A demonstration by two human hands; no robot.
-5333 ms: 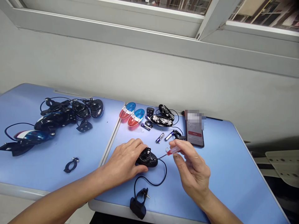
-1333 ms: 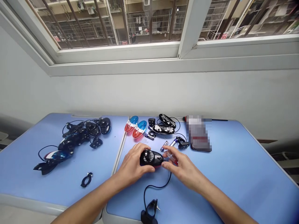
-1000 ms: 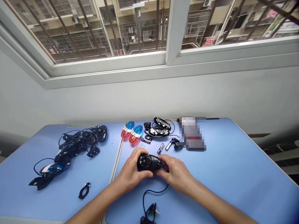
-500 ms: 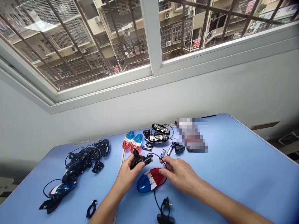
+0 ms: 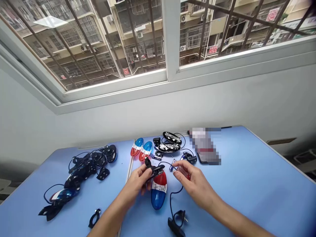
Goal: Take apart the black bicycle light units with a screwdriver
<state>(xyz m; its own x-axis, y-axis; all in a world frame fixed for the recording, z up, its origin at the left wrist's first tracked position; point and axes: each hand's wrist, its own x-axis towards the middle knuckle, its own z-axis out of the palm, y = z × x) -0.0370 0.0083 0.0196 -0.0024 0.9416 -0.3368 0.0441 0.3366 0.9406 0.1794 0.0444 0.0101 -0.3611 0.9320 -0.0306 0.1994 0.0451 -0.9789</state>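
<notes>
My left hand (image 5: 138, 182) grips the black base of a bike light (image 5: 155, 171), with a clamp part sticking up from it. A cable leads from this base toward my right hand (image 5: 192, 179), whose fingers curl round a red translucent object (image 5: 184, 171), mostly hidden in the palm. Thumb and forefinger of that hand are close to the cable. Between my hands lies a red and blue light cover (image 5: 158, 192), upright lengthwise on the table. A black button switch with a ring clamp (image 5: 176, 223) lies nearer me on the cable.
Two red and blue covers (image 5: 137, 147), open light bases (image 5: 169, 147), several batteries (image 5: 156, 157) and a switch (image 5: 190, 158) lie at the back. A heap of black lights (image 5: 81, 171) and a loose ring clamp (image 5: 94, 218) are left. A blurred package (image 5: 206, 149) lies back right.
The red and blue cover has turned from slanting sideways to pointing toward me. My right hand has drawn away from it to the right, and the switch's cable has shifted.
</notes>
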